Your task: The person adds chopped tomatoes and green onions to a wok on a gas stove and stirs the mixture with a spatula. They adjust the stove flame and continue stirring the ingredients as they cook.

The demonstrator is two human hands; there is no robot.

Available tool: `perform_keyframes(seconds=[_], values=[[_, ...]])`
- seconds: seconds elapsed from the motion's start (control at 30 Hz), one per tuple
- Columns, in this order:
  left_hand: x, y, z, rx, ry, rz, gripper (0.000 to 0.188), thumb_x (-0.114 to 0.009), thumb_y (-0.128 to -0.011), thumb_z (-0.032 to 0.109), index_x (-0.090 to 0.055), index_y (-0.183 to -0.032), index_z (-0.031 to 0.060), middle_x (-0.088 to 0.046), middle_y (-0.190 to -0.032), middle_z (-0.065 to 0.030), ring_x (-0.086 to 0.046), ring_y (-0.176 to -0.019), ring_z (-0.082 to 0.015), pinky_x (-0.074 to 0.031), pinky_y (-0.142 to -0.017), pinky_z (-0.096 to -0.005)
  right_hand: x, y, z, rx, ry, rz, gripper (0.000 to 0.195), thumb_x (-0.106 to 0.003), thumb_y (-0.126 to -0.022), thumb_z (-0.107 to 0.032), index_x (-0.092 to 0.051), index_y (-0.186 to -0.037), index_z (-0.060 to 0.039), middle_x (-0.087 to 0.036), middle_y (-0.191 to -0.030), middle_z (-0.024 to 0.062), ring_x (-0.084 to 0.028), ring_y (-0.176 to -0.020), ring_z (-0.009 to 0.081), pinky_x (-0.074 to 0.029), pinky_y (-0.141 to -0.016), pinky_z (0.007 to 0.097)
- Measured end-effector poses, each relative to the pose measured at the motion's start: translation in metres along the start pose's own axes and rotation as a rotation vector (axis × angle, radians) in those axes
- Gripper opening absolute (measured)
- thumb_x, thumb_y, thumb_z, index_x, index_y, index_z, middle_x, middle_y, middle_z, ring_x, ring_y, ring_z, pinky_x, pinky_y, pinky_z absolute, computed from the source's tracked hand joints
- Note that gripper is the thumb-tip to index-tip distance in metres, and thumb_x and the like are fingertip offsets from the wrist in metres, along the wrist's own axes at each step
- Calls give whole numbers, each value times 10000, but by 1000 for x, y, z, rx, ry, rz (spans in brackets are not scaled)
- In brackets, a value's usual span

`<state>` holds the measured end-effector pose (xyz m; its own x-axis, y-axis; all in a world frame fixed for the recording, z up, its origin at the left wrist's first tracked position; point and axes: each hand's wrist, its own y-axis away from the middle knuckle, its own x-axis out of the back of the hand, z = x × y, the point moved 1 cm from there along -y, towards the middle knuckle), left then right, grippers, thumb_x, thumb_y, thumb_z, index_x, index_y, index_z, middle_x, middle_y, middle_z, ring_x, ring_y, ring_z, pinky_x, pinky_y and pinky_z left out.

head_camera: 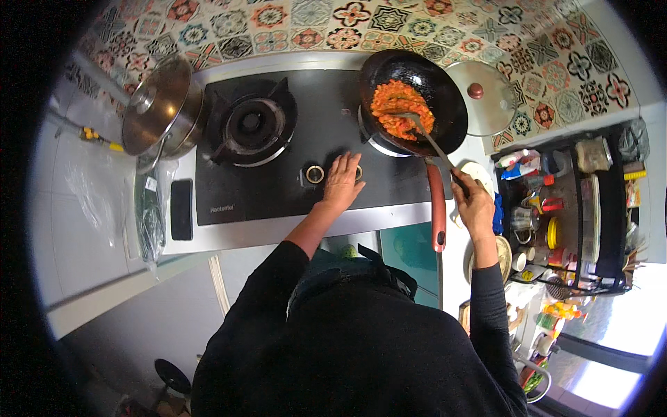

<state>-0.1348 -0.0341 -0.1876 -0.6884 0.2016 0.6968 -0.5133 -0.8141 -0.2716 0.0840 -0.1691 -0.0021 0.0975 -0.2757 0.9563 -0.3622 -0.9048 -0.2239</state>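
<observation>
My right hand [474, 206] grips the dark handle of a metal cooking spatula [431, 142]. Its head rests in chopped red-orange food [398, 104], which looks like cooked tomato, inside a black wok [443, 99]. The wok sits on the right burner, tilted, with its reddish-brown handle [438, 208] pointing towards me. My left hand [342, 178] is stretched flat above the front of the black glass gas hob [260, 193], thumb spread. It partly covers the right control knob [358, 172]; whether it touches the knob I cannot tell. The left knob [315, 174] is just beside it.
A lidded steel pot [161, 114] stands left of the bare left burner [252, 122]. A dark phone [181, 209] lies at the counter's left end. Behind the wok, a glass lid [484, 112] leans by the patterned tiles. A crowded black rack [583, 208] borders the right side.
</observation>
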Motion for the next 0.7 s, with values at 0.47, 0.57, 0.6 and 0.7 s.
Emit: perform_keyframes(seconds=[0.47, 0.57, 0.6, 0.7], values=[[-38, 22, -21, 85, 354, 273, 682, -727, -744, 80, -378, -1328, 32, -497, -1259, -204, -475, -1173, -371, -396, -988, -415, 36, 10, -1, -109, -177, -144, 279, -615, -885, -162, -640, -1151, -79, -660, -1066, 134, -633, -982, 204, -478, -842, 310], [-38, 22, -18, 30, 318, 299, 659, -709, -752, 82, -378, -1320, 35, -504, -1227, -188, -486, -1153, -344, -402, -982, -398, 25, 13, 6, -60, -161, -161, 293, -615, -889, -195, -638, -1158, -80, -665, -1056, 129, -633, -978, 200, -479, -831, 310], [-38, 22, -21, 29, 320, 293, 649, -709, -753, 86, -387, -1314, 34, -506, -1225, -184, -489, -1149, -341, -403, -981, -398, 27, 7, 5, -72, -187, -156, 296, -613, -891, -198, -636, -1160, -76, -664, -1064, 132, -632, -976, 196, -476, -835, 306], [-37, 24, -23, 24, 331, 322, 648, -711, -750, 87, -391, -1312, 37, -509, -1222, -179, -495, -1143, -337, -405, -981, -396, 29, -2, -4, -150, -364, -138, 315, -583, -915, -187, -603, -1194, -43, -658, -1087, 123, -613, -974, 162, -455, -863, 284]])
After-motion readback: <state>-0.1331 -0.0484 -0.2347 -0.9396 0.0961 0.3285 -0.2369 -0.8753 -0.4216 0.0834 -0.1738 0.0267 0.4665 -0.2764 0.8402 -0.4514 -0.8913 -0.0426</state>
